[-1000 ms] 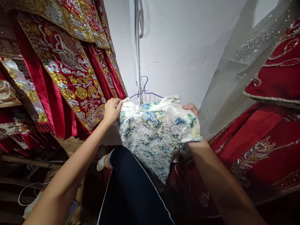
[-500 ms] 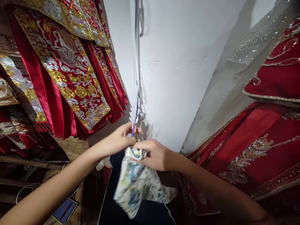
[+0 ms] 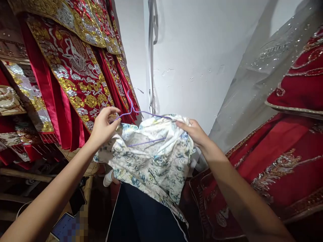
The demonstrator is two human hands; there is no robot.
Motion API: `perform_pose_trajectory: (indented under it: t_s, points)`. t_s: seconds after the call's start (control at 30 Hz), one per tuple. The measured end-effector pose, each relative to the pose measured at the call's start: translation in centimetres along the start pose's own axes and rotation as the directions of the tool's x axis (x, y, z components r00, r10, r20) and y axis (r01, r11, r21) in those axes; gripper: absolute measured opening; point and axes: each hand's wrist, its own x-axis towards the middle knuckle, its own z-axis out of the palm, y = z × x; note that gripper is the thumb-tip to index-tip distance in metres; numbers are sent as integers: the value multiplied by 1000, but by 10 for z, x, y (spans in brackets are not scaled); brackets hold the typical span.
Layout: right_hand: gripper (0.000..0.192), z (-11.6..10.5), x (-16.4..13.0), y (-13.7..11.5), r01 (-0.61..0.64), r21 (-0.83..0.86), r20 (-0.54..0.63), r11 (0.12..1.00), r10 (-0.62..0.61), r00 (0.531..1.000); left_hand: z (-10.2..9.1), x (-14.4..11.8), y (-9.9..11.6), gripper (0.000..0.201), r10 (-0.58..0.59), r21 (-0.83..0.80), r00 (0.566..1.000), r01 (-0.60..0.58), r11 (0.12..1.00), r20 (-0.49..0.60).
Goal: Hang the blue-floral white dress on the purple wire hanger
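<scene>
A white floral blouse (image 3: 141, 164) with blue, green and yellow print is spread between my hands. A purple wire hanger (image 3: 132, 109) sits partly inside its wide neckline; its hook points up and to the right, and its lower bar shows through the opening. My left hand (image 3: 104, 126) curls its thumb and fingers round the hanger's left arm, close to the blouse's left shoulder. On the other side, my right hand (image 3: 190, 131) pinches the blouse's right shoulder, thumb on top. The hanger's right end is hidden under the cloth there.
Red embroidered garments (image 3: 83, 74) hang at the left. A red beaded dress (image 3: 277, 151) and sheer grey fabric (image 3: 242, 87) are on the right. A metal pole (image 3: 150, 57) stands against the white wall (image 3: 186, 43). A screen device (image 3: 64, 227) lies lower left.
The blouse was bunched between both hands; now it is spread wide, its neckline open. My left hand has moved left and my right hand right and up. The hanger has turned into full view.
</scene>
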Motion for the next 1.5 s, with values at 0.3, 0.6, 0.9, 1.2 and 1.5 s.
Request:
perform_pose_trajectory:
  t_s: [0.3, 0.6, 0.9, 1.2, 1.5]
  points:
    - [42, 6, 67, -8, 143, 271, -270, 952, -67, 961, 66, -37, 2, 49, -37, -73, 914, 9, 997, -404]
    - [47, -10, 10, 27, 139, 54, -347, 989, -111, 931, 159, -66, -8, 29, -449, -519, 894, 387, 762, 7]
    - [53, 4, 26, 25, 164, -837, -137, 521, -491, 860, 181, -121, -1, 28, -511, -635, 859, 401, 661, 10]
    - [53, 120, -16, 63, 249, -215, -22, 944, -260, 965, 162, -154, 17, 31, -557, -685, 821, 478, 550, 126]
    - [40, 124, -103, 151, -181, 114, -88, 977, 192, 978, 136, -166, 33, 24, -558, -715, 794, 534, 451, 241]
